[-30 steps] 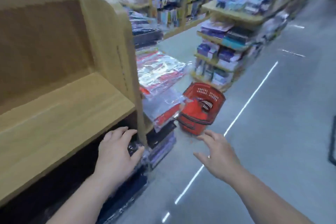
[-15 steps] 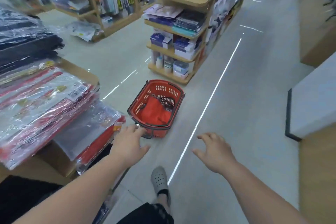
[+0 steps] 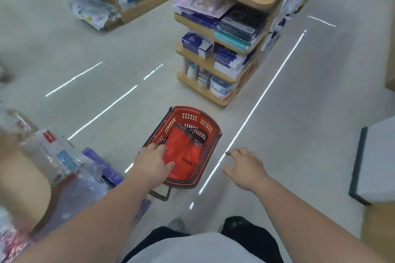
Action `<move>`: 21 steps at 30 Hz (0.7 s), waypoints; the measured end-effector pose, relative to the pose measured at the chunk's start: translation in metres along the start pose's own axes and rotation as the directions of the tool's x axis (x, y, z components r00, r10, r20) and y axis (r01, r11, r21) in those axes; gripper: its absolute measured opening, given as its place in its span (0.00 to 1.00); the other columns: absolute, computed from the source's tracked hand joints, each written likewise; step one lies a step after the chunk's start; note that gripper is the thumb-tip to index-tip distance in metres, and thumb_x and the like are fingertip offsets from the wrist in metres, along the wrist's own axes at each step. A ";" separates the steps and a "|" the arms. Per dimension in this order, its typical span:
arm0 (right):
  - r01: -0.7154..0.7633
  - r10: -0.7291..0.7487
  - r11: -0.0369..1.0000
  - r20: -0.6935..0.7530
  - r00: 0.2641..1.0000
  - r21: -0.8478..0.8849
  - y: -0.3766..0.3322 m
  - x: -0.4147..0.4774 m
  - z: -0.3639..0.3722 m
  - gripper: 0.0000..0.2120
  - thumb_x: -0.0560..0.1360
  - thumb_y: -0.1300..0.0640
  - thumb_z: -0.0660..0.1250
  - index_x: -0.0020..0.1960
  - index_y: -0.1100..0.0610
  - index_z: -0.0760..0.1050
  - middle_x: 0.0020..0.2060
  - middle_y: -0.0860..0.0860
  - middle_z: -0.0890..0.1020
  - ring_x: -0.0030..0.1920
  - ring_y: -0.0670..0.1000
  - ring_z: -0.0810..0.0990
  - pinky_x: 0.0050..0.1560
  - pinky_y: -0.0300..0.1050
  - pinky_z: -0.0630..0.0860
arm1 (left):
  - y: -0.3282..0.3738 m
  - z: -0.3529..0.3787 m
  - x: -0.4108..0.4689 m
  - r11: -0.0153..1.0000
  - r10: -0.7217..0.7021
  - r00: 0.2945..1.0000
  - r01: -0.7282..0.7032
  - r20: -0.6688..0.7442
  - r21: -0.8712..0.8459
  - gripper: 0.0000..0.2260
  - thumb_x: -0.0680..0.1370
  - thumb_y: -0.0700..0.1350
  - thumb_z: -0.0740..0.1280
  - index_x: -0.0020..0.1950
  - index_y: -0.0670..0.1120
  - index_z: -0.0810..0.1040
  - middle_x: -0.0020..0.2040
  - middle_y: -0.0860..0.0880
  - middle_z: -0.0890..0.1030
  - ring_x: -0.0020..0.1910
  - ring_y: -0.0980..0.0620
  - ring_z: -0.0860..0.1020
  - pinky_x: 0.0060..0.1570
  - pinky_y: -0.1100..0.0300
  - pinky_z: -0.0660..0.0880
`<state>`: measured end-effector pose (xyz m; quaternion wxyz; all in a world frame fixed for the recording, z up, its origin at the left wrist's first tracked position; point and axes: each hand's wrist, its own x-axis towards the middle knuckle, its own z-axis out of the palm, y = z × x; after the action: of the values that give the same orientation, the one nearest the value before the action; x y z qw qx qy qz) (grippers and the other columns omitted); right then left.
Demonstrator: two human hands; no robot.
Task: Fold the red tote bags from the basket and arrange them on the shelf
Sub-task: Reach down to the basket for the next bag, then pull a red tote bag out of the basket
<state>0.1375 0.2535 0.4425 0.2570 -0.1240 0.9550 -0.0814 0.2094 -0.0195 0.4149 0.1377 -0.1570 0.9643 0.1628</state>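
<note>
1. Here, the red basket (image 3: 188,116) stands on the floor (image 3: 299,134) at the person's twelve o'clock, with a red tote bag (image 3: 183,151) lying crumpled inside it.
2. The left hand (image 3: 152,163) reaches in at the basket's seven o'clock; its fingers (image 3: 159,148) lie spread on the fabric, touching it but not yet closed round it.
3. The right hand (image 3: 245,168) hovers over the floor at the basket's four o'clock, fingers loosely spread, holding nothing.
4. The bag looks light, thin and limp; it will likely sag and unfold when lifted, and is not fragile.
5. Best hold, I judge: pinch a bunch of cloth or the striped straps (image 3: 193,132) at the bag's twelve o'clock.
</note>
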 end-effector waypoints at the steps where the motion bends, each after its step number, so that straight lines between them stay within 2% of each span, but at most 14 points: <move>1: 0.027 -0.027 0.999 0.029 0.999 -0.018 -0.002 0.024 -0.005 0.28 0.76 0.37 0.63 0.73 0.46 0.66 0.71 0.49 0.69 0.70 0.55 0.67 0.69 0.52 0.66 | 0.000 -0.001 0.014 0.999 -0.032 0.999 0.032 -0.006 -0.017 0.28 0.74 0.64 0.64 0.71 0.54 0.70 0.66 0.50 0.74 0.63 0.47 0.72 0.63 0.50 0.72; 6: 0.177 -0.162 0.980 0.150 0.975 -0.092 -0.009 0.163 -0.022 0.28 0.73 0.35 0.62 0.70 0.44 0.69 0.68 0.48 0.72 0.68 0.55 0.69 0.68 0.53 0.69 | -0.010 0.015 0.086 0.964 -0.237 0.971 0.237 0.016 -0.117 0.28 0.74 0.62 0.66 0.70 0.51 0.72 0.63 0.49 0.76 0.63 0.46 0.73 0.64 0.53 0.70; 10: 0.355 -0.298 0.921 0.298 0.907 -0.161 -0.018 0.282 -0.016 0.29 0.72 0.34 0.62 0.69 0.45 0.69 0.66 0.48 0.73 0.66 0.55 0.71 0.66 0.53 0.71 | -0.020 0.046 0.142 0.879 -0.443 0.893 0.450 0.078 -0.158 0.26 0.76 0.59 0.66 0.71 0.51 0.70 0.65 0.49 0.74 0.65 0.45 0.71 0.61 0.51 0.71; 15: 0.541 -0.384 0.812 0.496 0.779 -0.221 -0.034 0.403 0.022 0.32 0.71 0.33 0.63 0.71 0.45 0.68 0.68 0.48 0.72 0.68 0.54 0.69 0.68 0.52 0.69 | -0.029 0.110 0.186 0.805 -0.544 0.821 0.569 0.173 -0.166 0.28 0.74 0.60 0.67 0.71 0.50 0.70 0.65 0.48 0.74 0.63 0.44 0.73 0.63 0.51 0.72; 18: 0.633 -0.423 0.731 0.557 0.715 -0.257 -0.046 0.465 0.065 0.33 0.71 0.32 0.64 0.71 0.45 0.67 0.70 0.47 0.71 0.69 0.54 0.69 0.70 0.52 0.67 | -0.038 0.161 0.212 0.744 -0.586 0.775 0.631 0.239 -0.221 0.29 0.74 0.59 0.68 0.72 0.51 0.69 0.66 0.49 0.73 0.65 0.45 0.72 0.65 0.52 0.71; 21: 0.672 -0.438 0.694 0.588 0.680 -0.259 -0.057 0.514 0.121 0.32 0.73 0.34 0.64 0.73 0.45 0.65 0.71 0.47 0.69 0.70 0.54 0.67 0.71 0.53 0.67 | -0.055 0.218 0.244 0.696 -0.607 0.743 0.668 0.284 -0.261 0.29 0.74 0.59 0.67 0.73 0.52 0.67 0.69 0.50 0.71 0.68 0.46 0.70 0.66 0.52 0.70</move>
<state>-0.2200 0.0446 0.1094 0.4108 -0.4896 0.7623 0.1021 0.0526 -0.0540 0.1242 0.2400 -0.4891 0.7887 0.2848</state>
